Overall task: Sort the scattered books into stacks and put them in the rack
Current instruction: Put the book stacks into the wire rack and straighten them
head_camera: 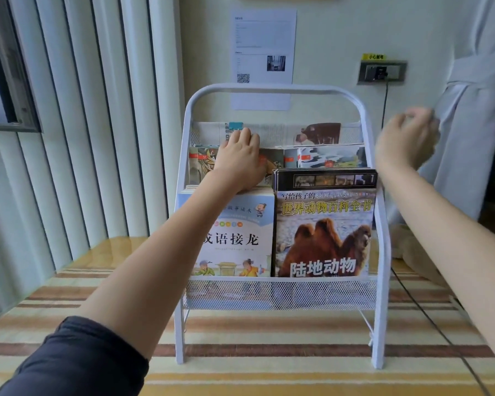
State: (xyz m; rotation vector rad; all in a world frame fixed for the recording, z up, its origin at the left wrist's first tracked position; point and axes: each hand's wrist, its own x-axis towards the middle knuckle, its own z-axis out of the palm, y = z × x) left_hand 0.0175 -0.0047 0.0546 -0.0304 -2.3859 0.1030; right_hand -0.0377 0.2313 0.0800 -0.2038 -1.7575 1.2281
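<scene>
A white metal rack point(363, 115) stands on the striped table, with three tiers of books. The front tier holds a light blue book point(240, 238) on the left and a camel-cover animal book point(323, 232) on the right. Thin colourful books point(329, 157) fill the middle tier, and pale books point(280, 132) stand in the back tier. My left hand point(239, 158) lies over the tops of the middle-tier books at the left, its fingertips hidden behind them. To the right of the rack my right hand point(406, 135) hangs in the air, blurred, fingers loosely curled, holding nothing.
The rack stands against a wall with a taped paper sheet point(263, 47) and a socket point(382, 71) whose black cable point(412, 295) runs down across the table at the right. Vertical blinds point(83, 124) are on the left, a white curtain point(475, 110) on the right.
</scene>
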